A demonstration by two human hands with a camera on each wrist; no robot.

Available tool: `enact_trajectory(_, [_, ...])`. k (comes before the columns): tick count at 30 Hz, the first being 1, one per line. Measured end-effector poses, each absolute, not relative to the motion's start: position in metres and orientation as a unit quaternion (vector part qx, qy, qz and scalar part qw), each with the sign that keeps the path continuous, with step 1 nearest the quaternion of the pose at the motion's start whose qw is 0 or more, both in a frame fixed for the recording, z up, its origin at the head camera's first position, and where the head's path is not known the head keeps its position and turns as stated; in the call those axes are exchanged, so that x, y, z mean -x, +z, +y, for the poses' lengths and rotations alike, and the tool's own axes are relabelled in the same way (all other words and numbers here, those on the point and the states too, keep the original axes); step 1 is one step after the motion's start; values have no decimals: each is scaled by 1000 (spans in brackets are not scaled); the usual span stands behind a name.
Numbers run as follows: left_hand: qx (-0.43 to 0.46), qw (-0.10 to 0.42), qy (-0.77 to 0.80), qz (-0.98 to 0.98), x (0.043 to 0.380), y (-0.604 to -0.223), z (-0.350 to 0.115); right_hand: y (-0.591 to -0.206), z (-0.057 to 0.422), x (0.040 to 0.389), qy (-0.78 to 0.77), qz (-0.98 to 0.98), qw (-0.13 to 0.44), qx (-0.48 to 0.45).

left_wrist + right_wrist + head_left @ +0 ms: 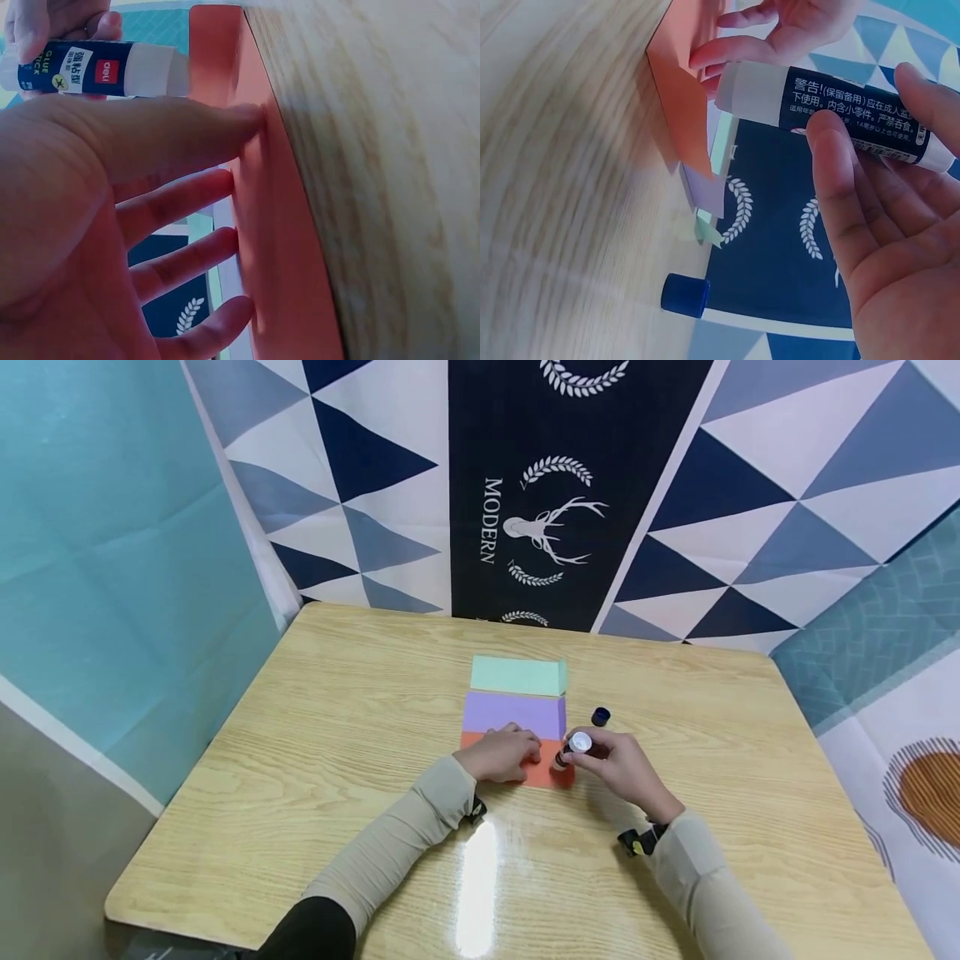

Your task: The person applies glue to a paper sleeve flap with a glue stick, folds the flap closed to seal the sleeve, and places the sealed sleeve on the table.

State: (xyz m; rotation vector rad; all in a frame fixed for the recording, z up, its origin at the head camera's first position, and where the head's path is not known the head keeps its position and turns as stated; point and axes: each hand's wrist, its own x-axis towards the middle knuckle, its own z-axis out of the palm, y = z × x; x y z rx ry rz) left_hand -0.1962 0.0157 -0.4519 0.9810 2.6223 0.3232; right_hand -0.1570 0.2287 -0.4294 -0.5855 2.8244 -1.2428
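My right hand (624,768) grips a glue stick (840,112) between thumb and fingers, its uncapped white end tilted down onto the right end of an orange paper (542,775). In the right wrist view that end of the paper is folded up at an angle. My left hand (506,755) rests on the orange paper, thumb and fingertips pressing it with the fingers fairly straight. Just beyond lies a purple paper (513,712), and past it a mint green paper (516,675), each with a folded right end. The left hand hides part of the orange paper.
A dark blue glue stick cap (600,717) stands on the wooden table (360,710), to the right of the purple paper. Patterned cloth (375,485) hangs behind the table's far edge, and light blue cloth (135,543) covers the left side.
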Motion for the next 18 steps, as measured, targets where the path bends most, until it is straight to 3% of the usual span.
enact_trajectory(10, [-347, 86, 59, 932, 199, -455, 34, -421, 233, 159, -397, 901, -19, 174])
enact_trajectory(18, [-344, 81, 73, 933, 203, -461, 35, -416, 238, 160, -400, 900, -36, 168])
